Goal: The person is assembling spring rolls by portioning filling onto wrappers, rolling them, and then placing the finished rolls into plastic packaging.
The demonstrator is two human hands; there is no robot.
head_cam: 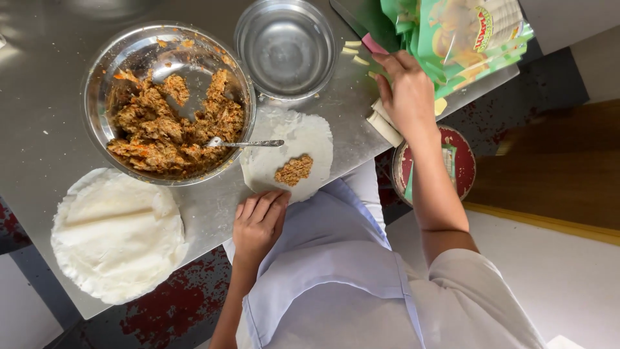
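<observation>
A view from above of a person in a pale apron working at a steel surface [45, 129]. A round, thin white wrapper [290, 145] lies flat at the near edge of the surface, with a small mound of brown filling [294, 169] sitting on its near half. The left hand [258, 223] rests palm down with fingers together and flat, its fingertips pressing on the wrapper's near rim, just below and to the left of the filling; this grip pinches nothing. The right hand [407, 90] reaches out well to the right of the wrapper, at the far right corner of the surface, fingers curled loosely beside a few pale yellow strips [352, 50] and a stack of green packets [465, 32]. Whether this grip pinches anything cannot be told.

To the left of the wrapper stands a large steel bowl [97, 71] holding the brown, orange-flecked mixture, with a spoon [248, 143] propped on its rim, handle pointing toward the wrapper. Beyond the wrapper sits a smaller empty steel bowl [285, 46]. At the near left edge lies a stack of white wrappers [116, 236]. A pink-handled knife [365, 35] lies near the packets.
</observation>
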